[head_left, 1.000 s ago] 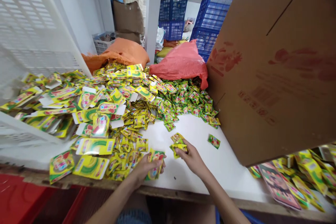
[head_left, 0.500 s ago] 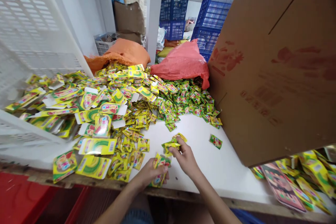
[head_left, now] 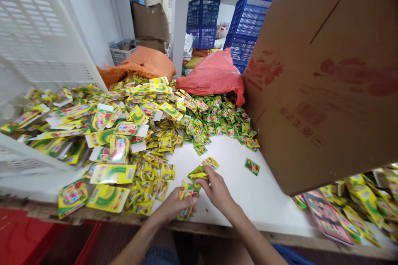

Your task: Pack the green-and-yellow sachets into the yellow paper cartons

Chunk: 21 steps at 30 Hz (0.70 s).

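Nearest, at the wooden table edge (head_left: 217, 232): left hand (head_left: 174, 207), fingers curled and pinched on a small stack of yellow-green sachets (head_left: 187, 193), stack upright-tilted just above the white tabletop (head_left: 236, 174). Just beside, touching or nearly so: right hand (head_left: 217, 190), fingertips pinching a few loose sachets (head_left: 197, 174) over the top of the stack. Close by on the tabletop: single sachet (head_left: 210, 162) just beyond the right hand; lone sachet (head_left: 252, 166) lying apart to the right. Left of the hands: flattened yellow cartons (head_left: 112, 173), printed side up, overlapping the table edge, mixed with scattered sachets. Right, lower level: more sachets and a printed card (head_left: 326, 215) partly under a large tilted cardboard box (head_left: 323, 91), red print on its side. Middle: broad sachet heap (head_left: 199, 120), yellow to the left, greener to the right. Left: white plastic crate (head_left: 34, 41), leaning, with cartons beneath its rim. Behind the heap: orange sack (head_left: 146, 63) and red sack (head_left: 214, 75). Farther: white post (head_left: 179, 12), brown bag (head_left: 151, 20), stacked blue crates (head_left: 245, 29), small grey basket (head_left: 120, 51).
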{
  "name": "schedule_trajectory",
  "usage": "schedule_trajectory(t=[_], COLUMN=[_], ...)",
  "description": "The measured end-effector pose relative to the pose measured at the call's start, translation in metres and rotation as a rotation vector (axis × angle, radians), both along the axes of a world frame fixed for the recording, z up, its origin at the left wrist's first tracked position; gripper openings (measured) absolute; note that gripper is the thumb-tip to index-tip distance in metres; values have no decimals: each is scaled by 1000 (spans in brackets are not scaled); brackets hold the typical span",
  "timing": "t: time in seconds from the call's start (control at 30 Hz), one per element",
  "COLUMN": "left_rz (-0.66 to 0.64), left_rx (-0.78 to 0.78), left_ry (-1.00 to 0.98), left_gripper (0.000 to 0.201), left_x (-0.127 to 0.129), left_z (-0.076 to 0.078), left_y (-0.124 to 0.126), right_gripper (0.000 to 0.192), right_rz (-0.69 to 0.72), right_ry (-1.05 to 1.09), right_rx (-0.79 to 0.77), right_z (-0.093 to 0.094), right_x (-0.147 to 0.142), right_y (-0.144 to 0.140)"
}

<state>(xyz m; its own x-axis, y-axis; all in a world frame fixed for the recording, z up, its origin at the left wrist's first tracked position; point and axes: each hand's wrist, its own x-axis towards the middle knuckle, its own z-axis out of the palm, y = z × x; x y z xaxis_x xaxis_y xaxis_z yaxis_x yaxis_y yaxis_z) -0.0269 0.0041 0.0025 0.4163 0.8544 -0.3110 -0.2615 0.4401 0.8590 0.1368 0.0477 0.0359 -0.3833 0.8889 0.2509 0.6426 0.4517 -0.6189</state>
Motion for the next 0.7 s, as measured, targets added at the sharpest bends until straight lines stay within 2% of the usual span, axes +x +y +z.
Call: schedule_trajectory(t=[0.1, 0.2, 0.33, 0.43, 0.57, 0.7], left_rz=[8, 13, -13, -43, -67, -42], left_rx=[19, 32, 32, 99, 154, 156], left_ry=[26, 50, 51, 104, 135, 141], left_gripper=[40, 41, 40, 32, 27, 27], left_x=[0, 1, 1, 1, 2, 3], left_z=[0, 0, -1, -4, -4, -1], left_y=[0, 1, 2, 2, 1, 1], right_gripper=[7, 4, 9, 11, 6, 35], right_rz=[96, 163, 200, 232, 157, 37], right_ry=[-12, -64, -119, -128, 20, 215], right_rx=[38, 79, 90, 77, 50, -89], right_z=[1, 11, 28, 35, 29, 20], right_x=[-3, -2, -2, -11, -20, -16], right_y=[-3, -5, -7, -10, -13, -17])
